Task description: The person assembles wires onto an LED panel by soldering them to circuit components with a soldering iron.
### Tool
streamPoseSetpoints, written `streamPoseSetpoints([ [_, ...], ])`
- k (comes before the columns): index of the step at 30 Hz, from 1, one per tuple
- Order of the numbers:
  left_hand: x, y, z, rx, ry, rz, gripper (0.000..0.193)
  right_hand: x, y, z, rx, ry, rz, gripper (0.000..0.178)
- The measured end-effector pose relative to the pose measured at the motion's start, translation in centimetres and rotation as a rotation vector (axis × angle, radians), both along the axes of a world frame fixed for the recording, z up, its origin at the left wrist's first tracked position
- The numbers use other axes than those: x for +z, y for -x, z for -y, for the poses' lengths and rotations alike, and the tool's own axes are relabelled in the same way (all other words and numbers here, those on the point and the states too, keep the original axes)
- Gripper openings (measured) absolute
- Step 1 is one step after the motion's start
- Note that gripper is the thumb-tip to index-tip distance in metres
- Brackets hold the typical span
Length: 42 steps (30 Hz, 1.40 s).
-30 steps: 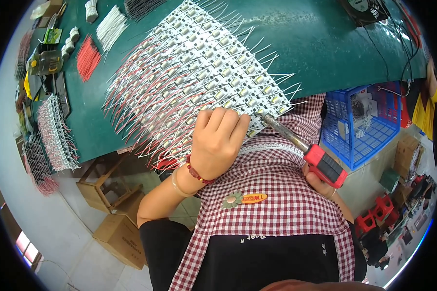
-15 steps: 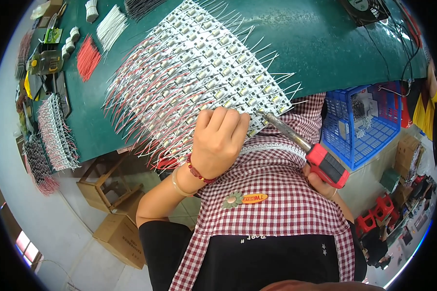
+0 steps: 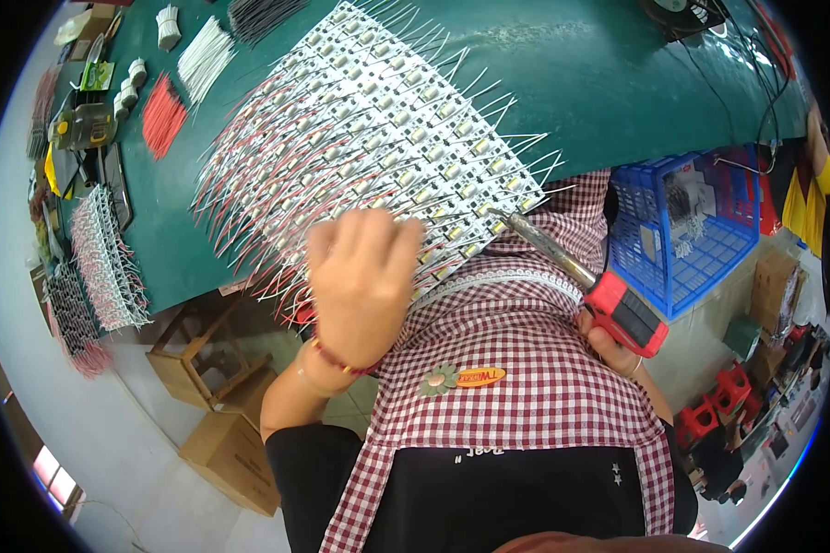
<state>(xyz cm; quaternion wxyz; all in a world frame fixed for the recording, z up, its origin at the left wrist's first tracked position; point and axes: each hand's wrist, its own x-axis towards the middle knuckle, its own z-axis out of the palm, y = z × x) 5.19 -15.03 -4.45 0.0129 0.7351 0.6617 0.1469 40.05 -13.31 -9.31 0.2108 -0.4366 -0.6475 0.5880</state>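
The circuit board (image 3: 406, 129) is white, the iron's handle (image 3: 625, 313) red and black, the apron (image 3: 535, 410) checked maroon-and-white.

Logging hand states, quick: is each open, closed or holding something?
Left hand: over the circuit boards, fingers curled, blurred; cannot tell if it holds anything.
Right hand: closed, holding the soldering iron.

"What's beyond the left hand (image 3: 364, 276)?"

"A green tabletop (image 3: 609, 101)."

"And to that hand's left?"

"A wooden furniture frame (image 3: 176, 373), a pale wall (image 3: 9, 221) and, well apart from it, a bright window (image 3: 57, 477)."

"Right of the right hand (image 3: 609, 347)?"

"Red stools (image 3: 733, 389) on a pale floor (image 3: 701, 337)."
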Motion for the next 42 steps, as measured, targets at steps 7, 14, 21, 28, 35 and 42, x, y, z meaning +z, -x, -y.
streamPoseSetpoints([
  [7, 1.1, -1.4, 0.2, 0.011, -0.151, 0.122, 0.025, -0.9, -1.3, 0.9, -0.023, 0.019, 0.031, 0.015],
  [14, -3.6, -2.9, -0.6, -0.071, -0.074, 0.298, 0.024, 0.2, 0.2, 0.4, -0.007, -0.001, -0.014, 0.015],
  [21, -3.5, -2.5, -1.1, -0.108, -0.048, 0.333, 0.023, 0.0, 0.2, 0.4, 0.009, -0.075, 0.016, 0.015],
  [28, -3.7, -2.1, -1.0, -0.116, -0.050, 0.349, 0.020, 0.0, 0.0, 0.4, 0.055, -0.064, 0.073, 0.016],
  [35, -4.0, -2.1, -1.4, -0.132, -0.034, 0.319, 0.019, -0.7, 0.1, 0.7, 0.022, -0.097, 0.057, 0.017],
  [42, -3.7, -2.1, -1.3, -0.131, -0.050, 0.286, 0.020, -0.2, 0.5, 0.2, 0.021, -0.052, -0.019, 0.017],
])
